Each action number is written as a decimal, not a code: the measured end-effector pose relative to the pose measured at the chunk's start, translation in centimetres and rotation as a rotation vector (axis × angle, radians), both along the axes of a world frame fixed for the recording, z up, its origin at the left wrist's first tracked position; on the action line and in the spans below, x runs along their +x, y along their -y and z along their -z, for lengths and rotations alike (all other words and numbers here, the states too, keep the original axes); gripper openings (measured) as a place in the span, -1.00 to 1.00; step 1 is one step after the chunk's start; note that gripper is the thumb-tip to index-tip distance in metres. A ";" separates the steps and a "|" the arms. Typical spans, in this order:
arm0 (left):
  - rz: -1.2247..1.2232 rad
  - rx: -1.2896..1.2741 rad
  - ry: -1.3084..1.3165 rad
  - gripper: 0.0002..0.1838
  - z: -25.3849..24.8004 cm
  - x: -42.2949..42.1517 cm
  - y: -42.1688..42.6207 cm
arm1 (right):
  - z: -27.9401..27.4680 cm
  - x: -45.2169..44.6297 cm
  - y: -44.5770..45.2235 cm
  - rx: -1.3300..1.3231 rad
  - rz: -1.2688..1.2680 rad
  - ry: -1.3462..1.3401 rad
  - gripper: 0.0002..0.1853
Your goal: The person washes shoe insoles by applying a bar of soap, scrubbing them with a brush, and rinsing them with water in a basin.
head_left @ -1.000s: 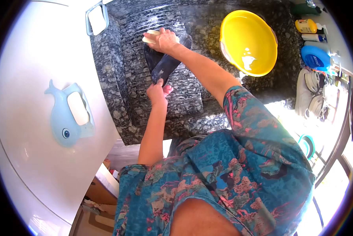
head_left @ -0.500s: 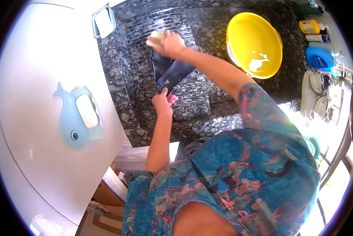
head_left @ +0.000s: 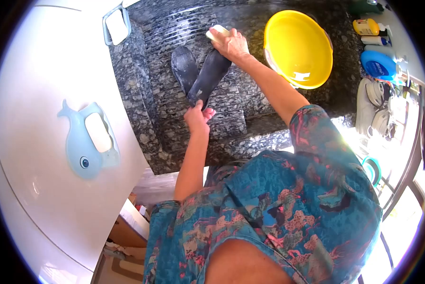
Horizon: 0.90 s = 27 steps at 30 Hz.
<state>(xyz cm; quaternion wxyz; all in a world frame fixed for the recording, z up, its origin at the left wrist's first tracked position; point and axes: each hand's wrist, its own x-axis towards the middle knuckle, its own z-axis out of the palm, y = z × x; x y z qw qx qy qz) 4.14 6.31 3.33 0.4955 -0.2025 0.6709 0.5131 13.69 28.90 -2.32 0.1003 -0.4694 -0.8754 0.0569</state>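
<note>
On ridged, speckled stone [head_left: 224, 118] beside a yellow basin [head_left: 288, 28]: two dark insoles [head_left: 210, 73] in a V with overlapping near ends. Aimed lengthwise forward (one slanting rightward, one slightly leftward). Pinches the former's near end in a nearly closed left hand [head_left: 197, 117]; at its far end, clasps a pale block [head_left: 216, 32] in a curled right hand [head_left: 233, 45].

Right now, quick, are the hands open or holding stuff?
Left hand: closed, holding one end of an insole.
Right hand: closed, holding a pale block.

speckled stone counter [head_left: 226, 118] | two dark insoles [head_left: 211, 73], overlapping | yellow basin [head_left: 293, 15]
</note>
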 end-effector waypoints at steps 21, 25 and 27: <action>0.825 0.296 -1.886 -0.46 -10.0 -6.7 -6.5 | -9.6 5.2 0.9 -0.700 0.429 -0.455 -0.37; 1.229 0.312 -1.923 -0.39 -4.8 -6.0 -4.4 | -4.4 6.6 0.1 -0.588 0.430 -0.676 -0.36; 1.375 0.290 -1.821 -0.44 -0.7 -4.8 -1.9 | -7.5 5.9 1.1 -0.603 0.368 -0.444 -0.39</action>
